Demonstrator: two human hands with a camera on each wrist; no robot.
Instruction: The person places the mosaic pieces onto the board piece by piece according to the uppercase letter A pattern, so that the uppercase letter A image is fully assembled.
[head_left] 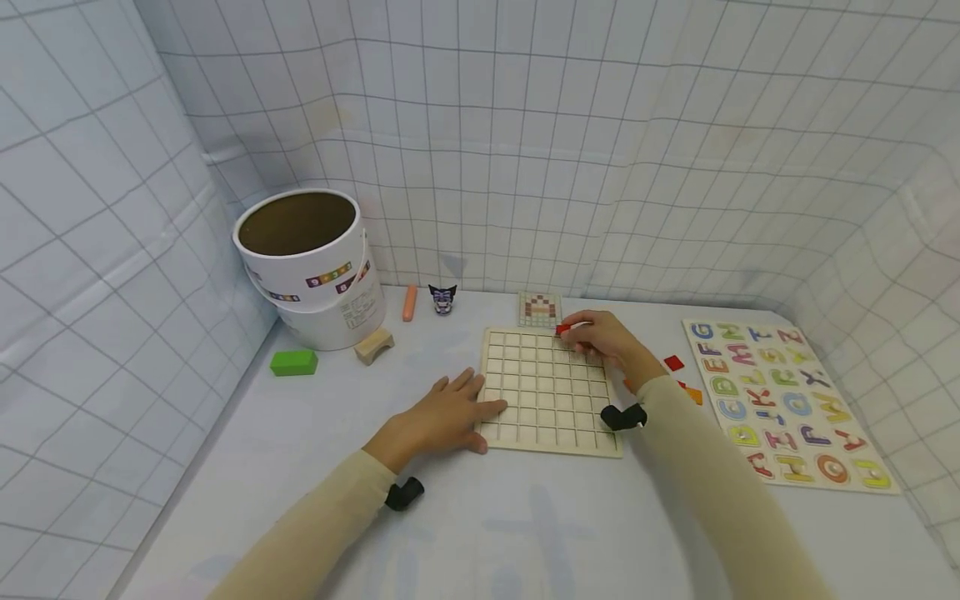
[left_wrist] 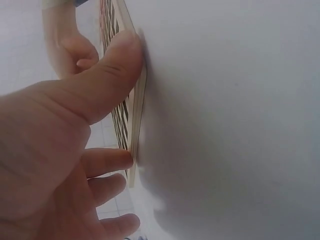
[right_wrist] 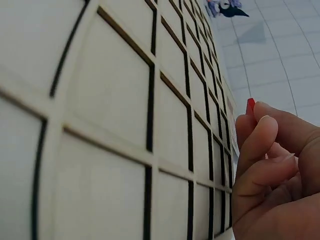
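A square wooden grid board (head_left: 540, 392) lies flat on the table. My left hand (head_left: 446, 414) rests at its left edge with fingers spread; in the left wrist view the thumb (left_wrist: 112, 70) lies over the board's rim (left_wrist: 134, 125). Over the board's far right part, my right hand (head_left: 600, 337) pinches a small red tile (head_left: 562, 330) between thumb and fingers. The right wrist view has this red tile (right_wrist: 251, 106) at the fingertips, apart from the grid's near cells. Behind the board lies a small pattern card (head_left: 539, 309) with a coloured grid.
Red tile (head_left: 673, 362) and orange tile (head_left: 694, 396) lie right of the board, partly behind my right arm. Farther right is an alphabet puzzle board (head_left: 795, 408). At left stand a white bucket (head_left: 322, 292), green block (head_left: 294, 362), wooden arch (head_left: 373, 345), orange stick (head_left: 409, 303) and figurine (head_left: 442, 299).
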